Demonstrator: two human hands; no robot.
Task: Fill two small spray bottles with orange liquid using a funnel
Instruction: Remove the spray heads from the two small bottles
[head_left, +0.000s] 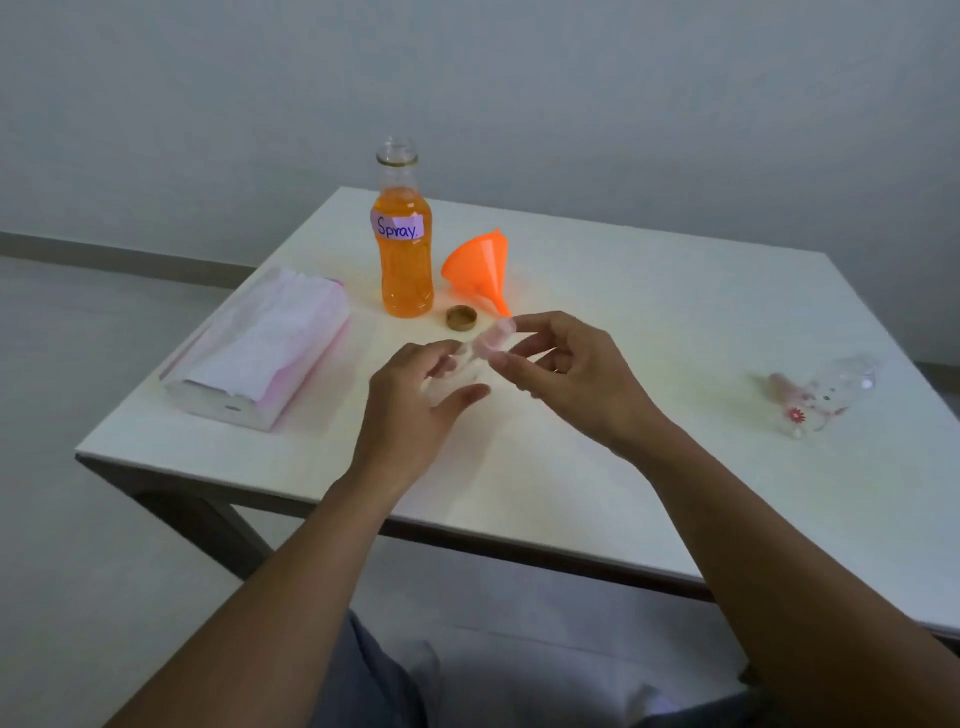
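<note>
A small clear spray bottle (457, 371) is held above the middle of the white table (649, 322). My left hand (415, 405) grips its body, and my right hand (566, 369) pinches its pinkish cap (491, 340) at the top. Behind them stands an open bottle of orange liquid (404, 244) labelled "Spray". Its brown cap (462, 317) lies on the table in front of it. An orange funnel (480, 270) lies on its side to the right of that bottle. A second small spray bottle (821, 395) lies on its side at the right of the table.
A pack of tissues (260, 343) lies at the table's left. The table's near edge runs just in front of my lap, and a plain wall stands behind.
</note>
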